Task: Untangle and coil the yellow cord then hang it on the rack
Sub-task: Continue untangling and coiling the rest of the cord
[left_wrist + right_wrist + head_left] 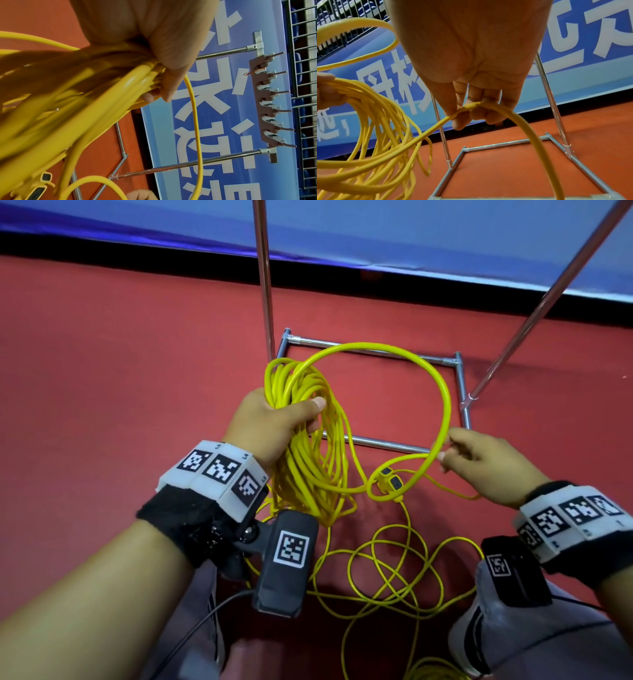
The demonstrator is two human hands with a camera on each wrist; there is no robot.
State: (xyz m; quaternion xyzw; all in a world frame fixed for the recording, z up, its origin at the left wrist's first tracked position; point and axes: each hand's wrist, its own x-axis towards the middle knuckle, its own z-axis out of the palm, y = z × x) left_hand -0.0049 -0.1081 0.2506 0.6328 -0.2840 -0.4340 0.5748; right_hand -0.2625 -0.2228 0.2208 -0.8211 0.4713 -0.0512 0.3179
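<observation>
Now you are coiling: your left hand [270, 419] grips the yellow cord [305, 467] bundle, your right hand [479, 457] at three o'clock pinches a loop, so next bring it to the bundle.

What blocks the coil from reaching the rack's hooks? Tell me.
Nothing solid shows between the coil in the left hand and the hooks. But loose cord lies tangled on the floor, and the right hand pinches a strand.

Right hand [471, 56] pinches yellow cord [513, 116] above rack base [505, 144].
</observation>
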